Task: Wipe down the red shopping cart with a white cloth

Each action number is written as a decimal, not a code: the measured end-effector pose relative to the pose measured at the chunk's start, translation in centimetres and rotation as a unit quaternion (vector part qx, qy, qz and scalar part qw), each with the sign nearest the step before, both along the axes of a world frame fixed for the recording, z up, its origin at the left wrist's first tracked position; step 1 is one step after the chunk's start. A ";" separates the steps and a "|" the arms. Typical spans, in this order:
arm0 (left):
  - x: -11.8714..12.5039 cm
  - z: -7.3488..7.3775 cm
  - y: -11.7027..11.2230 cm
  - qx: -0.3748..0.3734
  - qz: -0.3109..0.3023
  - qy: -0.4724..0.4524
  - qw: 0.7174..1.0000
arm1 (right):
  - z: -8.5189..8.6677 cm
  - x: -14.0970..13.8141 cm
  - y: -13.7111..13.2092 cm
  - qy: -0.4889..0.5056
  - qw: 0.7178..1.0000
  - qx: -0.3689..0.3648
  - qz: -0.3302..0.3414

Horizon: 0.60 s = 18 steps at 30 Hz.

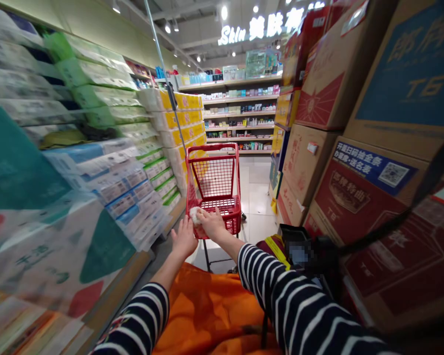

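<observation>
A small red shopping cart with a mesh back and basket stands in front of me. My right hand is closed on a crumpled white tissue or cloth and presses it at the cart's near left corner. Just left of it, my left hand lies at the same corner with its fingers stretched out and holds nothing. Whether its fingertips touch the cart's rim, I cannot tell.
Stacked tissue packs line the left side, with yellow-and-white packs farther on. Cartons are piled high on the right. A thin pole rises behind the cart. Shelves of small goods stand at the back.
</observation>
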<state>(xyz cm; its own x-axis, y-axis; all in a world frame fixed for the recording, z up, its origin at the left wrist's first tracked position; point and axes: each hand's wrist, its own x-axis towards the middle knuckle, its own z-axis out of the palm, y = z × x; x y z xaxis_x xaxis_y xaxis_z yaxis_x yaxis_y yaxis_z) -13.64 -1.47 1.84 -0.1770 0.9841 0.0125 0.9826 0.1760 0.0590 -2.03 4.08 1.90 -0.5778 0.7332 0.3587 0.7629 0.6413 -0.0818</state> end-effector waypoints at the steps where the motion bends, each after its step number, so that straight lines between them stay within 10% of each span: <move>1: -0.2 0.0 0.0 0.005 0.002 0.002 1.000 | 0.0 0.5 0.0 -0.001 1.000 -0.001 -0.004; 9: -0.1 -0.1 0.3 0.019 -0.005 -0.015 1.000 | -0.2 7.4 -0.4 0.030 0.994 -0.005 -0.104; 18: 0.0 0.2 0.2 0.040 -0.001 -0.039 0.998 | -0.7 0.9 -0.3 0.010 0.999 0.016 -0.027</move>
